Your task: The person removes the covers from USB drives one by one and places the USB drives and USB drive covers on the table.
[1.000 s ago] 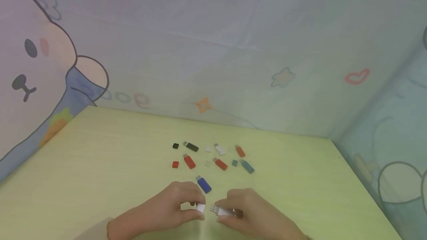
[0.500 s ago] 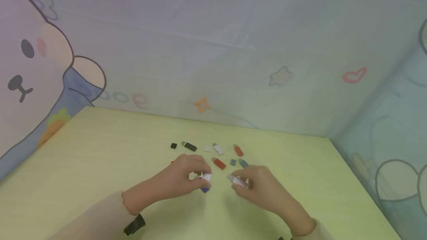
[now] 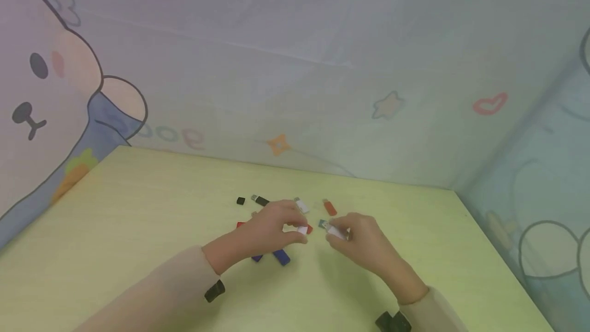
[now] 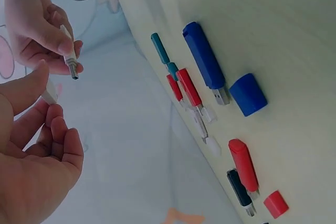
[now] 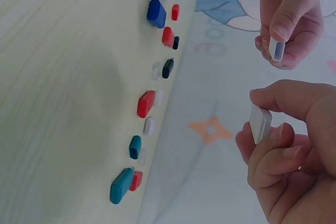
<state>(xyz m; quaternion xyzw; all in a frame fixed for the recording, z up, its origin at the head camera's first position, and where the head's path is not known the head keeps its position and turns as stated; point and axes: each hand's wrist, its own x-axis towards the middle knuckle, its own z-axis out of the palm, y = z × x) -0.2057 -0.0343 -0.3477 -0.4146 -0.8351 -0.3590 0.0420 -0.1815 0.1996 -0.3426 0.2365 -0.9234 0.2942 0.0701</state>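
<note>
Between the thumb and fingers of my left hand is a small white cap, its hollow end showing in the right wrist view. My right hand pinches a white USB flash drive by its body, the bare metal plug pointing toward the cap. A short gap separates cap and plug. Both hands are raised over the table. Below them lie a blue flash drive and a blue cap. In the head view the left hand hides part of the red flash drive.
Further back lie a black flash drive with its black cap, a white flash drive and an orange-red one. A teal flash drive is on the right. A printed cloth hangs behind the table.
Both hands have moved away from the body, over the row of flash drives, and slightly right, still gripping the white cap and white flash drive. The blue drive and blue cap are now uncovered.
</note>
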